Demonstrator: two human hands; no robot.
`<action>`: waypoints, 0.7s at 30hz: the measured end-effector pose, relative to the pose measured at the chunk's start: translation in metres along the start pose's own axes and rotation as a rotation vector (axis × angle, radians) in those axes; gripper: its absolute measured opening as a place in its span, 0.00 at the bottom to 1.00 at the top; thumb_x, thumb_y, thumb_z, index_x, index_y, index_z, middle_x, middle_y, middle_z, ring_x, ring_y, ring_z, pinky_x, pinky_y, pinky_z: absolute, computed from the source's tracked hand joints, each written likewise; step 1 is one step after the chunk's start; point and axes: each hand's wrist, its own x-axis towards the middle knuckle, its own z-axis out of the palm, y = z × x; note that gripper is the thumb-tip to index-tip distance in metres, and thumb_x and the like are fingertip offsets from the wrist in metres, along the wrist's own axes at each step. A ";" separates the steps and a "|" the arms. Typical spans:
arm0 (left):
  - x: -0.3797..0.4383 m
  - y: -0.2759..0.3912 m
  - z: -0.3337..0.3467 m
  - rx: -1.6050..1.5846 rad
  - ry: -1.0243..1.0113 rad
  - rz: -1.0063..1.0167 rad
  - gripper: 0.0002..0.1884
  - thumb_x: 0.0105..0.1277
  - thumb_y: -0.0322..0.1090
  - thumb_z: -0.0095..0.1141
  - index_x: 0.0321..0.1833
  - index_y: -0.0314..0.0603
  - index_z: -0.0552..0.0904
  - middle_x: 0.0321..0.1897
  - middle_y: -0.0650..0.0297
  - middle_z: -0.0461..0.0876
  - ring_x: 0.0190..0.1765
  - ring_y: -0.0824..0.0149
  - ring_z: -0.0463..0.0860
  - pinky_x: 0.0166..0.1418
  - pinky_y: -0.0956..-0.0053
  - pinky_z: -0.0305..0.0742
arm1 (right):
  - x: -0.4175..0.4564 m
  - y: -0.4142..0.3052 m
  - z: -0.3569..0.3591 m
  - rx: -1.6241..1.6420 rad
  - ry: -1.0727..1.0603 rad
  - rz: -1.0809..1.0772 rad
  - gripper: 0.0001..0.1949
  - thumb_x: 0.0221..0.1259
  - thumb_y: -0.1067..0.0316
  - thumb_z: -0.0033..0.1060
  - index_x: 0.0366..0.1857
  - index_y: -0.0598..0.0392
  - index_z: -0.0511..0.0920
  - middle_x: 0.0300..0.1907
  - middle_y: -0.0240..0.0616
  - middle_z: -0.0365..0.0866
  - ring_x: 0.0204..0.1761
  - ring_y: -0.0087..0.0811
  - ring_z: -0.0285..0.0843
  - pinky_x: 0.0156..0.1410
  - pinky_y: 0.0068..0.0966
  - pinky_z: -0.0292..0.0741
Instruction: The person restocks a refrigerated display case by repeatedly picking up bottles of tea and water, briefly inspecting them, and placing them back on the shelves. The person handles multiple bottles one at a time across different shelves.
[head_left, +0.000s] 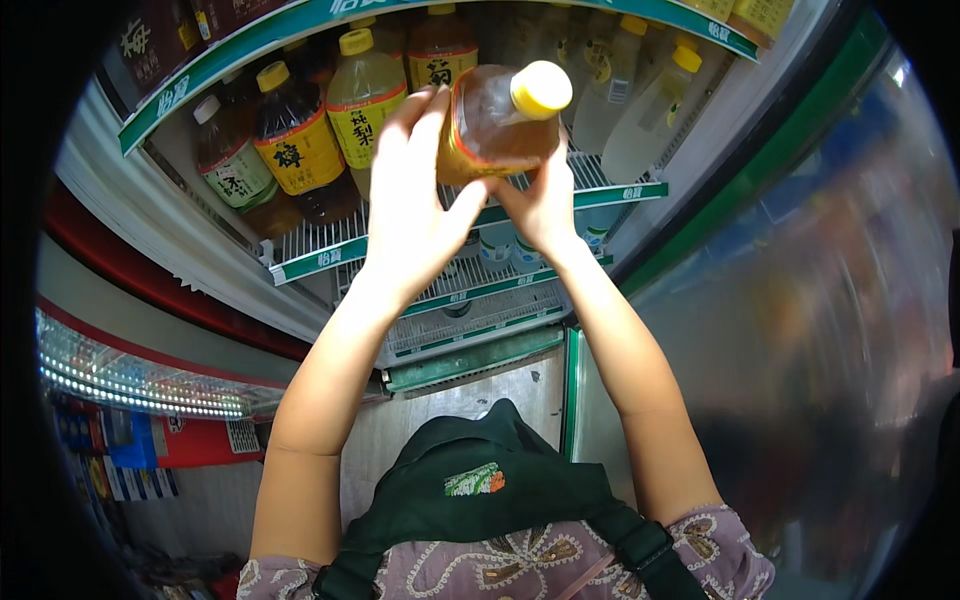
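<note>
Between my two hands is a large plastic bottle of amber drink (491, 124) with a yellow cap, its top tilted toward me. My left hand (411, 202) grips it from the left, with the thumb under the label. On the right and lower side, my right hand (541, 191) wraps around it. The bottle is held in front of a wire refrigerator shelf (469, 210). Just left of it stand a pale yellow drink bottle (366, 97), an orange-labelled tea bottle (300, 142) and a green-labelled bottle with a white cap (236, 165).
Clear bottles with yellow caps (652, 112) stand at the shelf's right side. Above runs a green-edged upper shelf (247, 49) with more bottles. Lower shelves (480, 292) hold some containers. An open glass door (787, 315) spans the right. Lit display case (142, 367) lies to the left.
</note>
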 end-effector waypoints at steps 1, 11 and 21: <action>0.000 -0.007 -0.001 0.132 0.018 0.020 0.40 0.58 0.38 0.73 0.74 0.44 0.70 0.70 0.52 0.69 0.72 0.49 0.68 0.75 0.56 0.65 | 0.008 0.004 0.003 0.067 -0.031 0.097 0.55 0.47 0.68 0.83 0.78 0.55 0.49 0.70 0.56 0.68 0.70 0.54 0.71 0.72 0.45 0.73; -0.004 -0.030 -0.003 0.239 0.036 -0.028 0.19 0.57 0.28 0.65 0.54 0.38 0.83 0.57 0.56 0.78 0.63 0.53 0.71 0.68 0.60 0.69 | 0.060 0.011 0.018 -0.017 -0.309 0.205 0.56 0.46 0.67 0.84 0.79 0.48 0.51 0.64 0.54 0.77 0.65 0.49 0.78 0.68 0.38 0.78; -0.009 -0.002 0.040 -0.073 -0.125 -0.027 0.22 0.62 0.32 0.64 0.60 0.38 0.79 0.55 0.55 0.79 0.60 0.53 0.77 0.67 0.63 0.72 | 0.042 0.007 -0.040 -0.350 0.181 -0.046 0.31 0.60 0.66 0.70 0.67 0.62 0.69 0.62 0.50 0.78 0.62 0.38 0.79 0.58 0.29 0.78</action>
